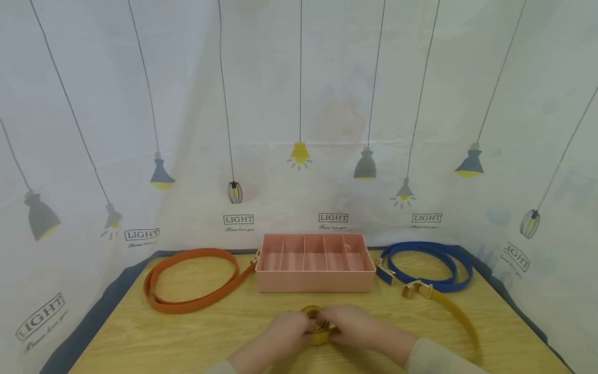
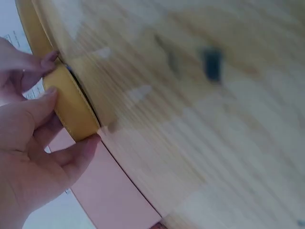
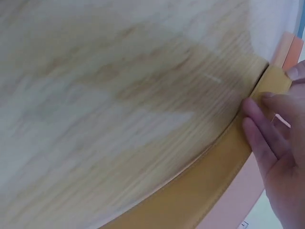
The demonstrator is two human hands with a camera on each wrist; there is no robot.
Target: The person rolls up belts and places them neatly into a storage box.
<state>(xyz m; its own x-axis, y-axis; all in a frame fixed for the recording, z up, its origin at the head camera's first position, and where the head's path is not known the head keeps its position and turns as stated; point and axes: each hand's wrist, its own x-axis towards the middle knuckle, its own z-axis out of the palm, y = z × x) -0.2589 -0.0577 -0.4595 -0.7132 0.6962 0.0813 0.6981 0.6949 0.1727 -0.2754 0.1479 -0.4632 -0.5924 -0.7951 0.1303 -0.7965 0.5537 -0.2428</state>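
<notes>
A yellow belt (image 1: pixel 320 339) stands on its edge, partly rolled into a coil in front of the pink box. My left hand (image 1: pixel 290 332) grips the left side of the coil, with thumb and fingers on the strap (image 2: pixel 76 107) in the left wrist view. On the other side my right hand (image 1: pixel 352 326) pinches the coil, its fingers against the strap (image 3: pixel 176 183) in the right wrist view. The unrolled length curves round to the right and ends in a gold buckle (image 1: pixel 418 289). My hands hide part of the coil.
Behind the coil stands a pink box (image 1: pixel 315 281) with several compartments. An orange belt (image 1: pixel 187 306) lies looped on its left, a blue belt (image 1: pixel 460 284) on its right. All rest on a wood-grain table (image 1: pixel 187 343), before a lamp-patterned curtain (image 1: pixel 280 78).
</notes>
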